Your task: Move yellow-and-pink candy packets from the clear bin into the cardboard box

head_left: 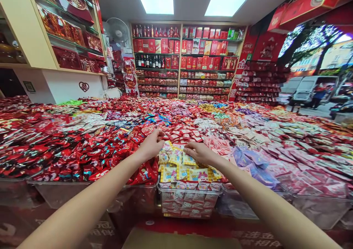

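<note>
Yellow-and-white candy packets (182,173) with cartoon prints are heaped at the top of a clear plastic bin (190,192) in front of me. My left hand (152,145) is at the far left edge of this heap, its fingers curled inward; whatever they may hold is hidden. Over the right side of the heap, my right hand (199,152) has its fingers bent down and its thumb against a yellow packet. Just behind both hands lie red-and-white packets (183,134). Red foil packets (146,172) fill the bin to the left.
Purple packets (252,161) and pink packets (309,172) lie in bins to the right. Dark red wrapped sweets (63,153) spread out on the left. Shelves (180,58) with bottles and boxes stand at the back, near a fan (118,32). A van (306,89) is outside.
</note>
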`<state>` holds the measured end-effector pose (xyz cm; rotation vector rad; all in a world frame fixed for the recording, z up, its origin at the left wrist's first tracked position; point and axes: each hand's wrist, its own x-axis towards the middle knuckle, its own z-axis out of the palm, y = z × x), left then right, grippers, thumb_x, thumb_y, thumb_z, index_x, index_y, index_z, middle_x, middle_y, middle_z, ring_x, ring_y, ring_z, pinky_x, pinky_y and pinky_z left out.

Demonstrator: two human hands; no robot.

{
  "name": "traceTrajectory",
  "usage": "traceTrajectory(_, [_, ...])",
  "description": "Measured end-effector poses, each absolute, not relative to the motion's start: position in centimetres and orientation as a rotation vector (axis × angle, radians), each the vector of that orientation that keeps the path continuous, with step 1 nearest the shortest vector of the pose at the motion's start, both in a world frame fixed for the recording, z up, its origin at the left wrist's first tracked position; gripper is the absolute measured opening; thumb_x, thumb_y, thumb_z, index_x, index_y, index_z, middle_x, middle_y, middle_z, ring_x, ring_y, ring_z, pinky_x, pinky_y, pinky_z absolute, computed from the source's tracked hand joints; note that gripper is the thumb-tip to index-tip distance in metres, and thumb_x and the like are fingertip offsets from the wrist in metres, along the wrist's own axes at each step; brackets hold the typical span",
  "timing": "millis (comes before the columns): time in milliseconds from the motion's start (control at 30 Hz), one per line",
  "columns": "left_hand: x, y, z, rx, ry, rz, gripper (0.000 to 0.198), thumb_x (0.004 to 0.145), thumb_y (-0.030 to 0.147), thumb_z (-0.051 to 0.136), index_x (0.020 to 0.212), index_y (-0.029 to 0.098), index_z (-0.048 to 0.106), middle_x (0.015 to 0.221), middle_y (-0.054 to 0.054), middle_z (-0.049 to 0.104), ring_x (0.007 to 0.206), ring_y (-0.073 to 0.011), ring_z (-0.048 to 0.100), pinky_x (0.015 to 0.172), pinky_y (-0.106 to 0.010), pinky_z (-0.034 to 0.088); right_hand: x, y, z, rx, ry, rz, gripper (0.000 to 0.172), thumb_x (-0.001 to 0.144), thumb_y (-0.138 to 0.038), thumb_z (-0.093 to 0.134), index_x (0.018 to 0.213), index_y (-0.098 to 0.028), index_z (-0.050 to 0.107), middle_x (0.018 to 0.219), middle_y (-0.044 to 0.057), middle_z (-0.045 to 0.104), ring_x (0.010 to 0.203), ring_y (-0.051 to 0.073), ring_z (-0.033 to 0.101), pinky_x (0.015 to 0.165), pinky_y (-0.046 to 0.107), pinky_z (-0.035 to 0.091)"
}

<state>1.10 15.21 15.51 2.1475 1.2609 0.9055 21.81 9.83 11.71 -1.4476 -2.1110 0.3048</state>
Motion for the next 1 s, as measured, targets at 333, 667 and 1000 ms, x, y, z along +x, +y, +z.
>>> traceTrajectory(333, [1.6,16.6,15.5,2.422,1.493,0.78,0.01,0.062,0.02,0.047,0.071,0.019,0.053,0.065,0.0,0.06,0.062,-0.0138,0.054,0.051,-0.021,0.036,22.2,9.0,11.6,-1.504,-2.14,0.184,0.034,0.081,-0.042,0.036,0.086,-0.017,0.06,0.082,0.006,0.064,0.07,0.015,0.055,0.059,0.023,0.037])
traceTrajectory(667, [1.9,14.6,15.6,2.672,1.601,0.483,0.014,0.064,0.02,0.046,0.072,0.018,0.058,0.072,-0.006,0.063,0.069,-0.0185,0.058,0.056,-0.025,0.04,21.6,8.3,12.2,-1.572,-2.198,0.136,0.036,0.082,-0.042,0.035,0.094,-0.019,0.059,0.09,0.007,0.064,0.079,0.017,0.057,0.065,0.024,0.038])
traceTrajectory(1000, [2.8,12.7,15.2,2.863,1.54,0.3,0.03,0.075,0.031,0.039,0.074,0.014,0.063,0.082,-0.015,0.062,0.083,-0.0254,0.057,0.071,-0.033,0.041,21.5,8.2,12.1,-1.533,-2.201,0.161,0.031,0.082,-0.039,0.037,0.093,-0.019,0.057,0.087,0.006,0.063,0.075,0.015,0.056,0.061,0.022,0.037])
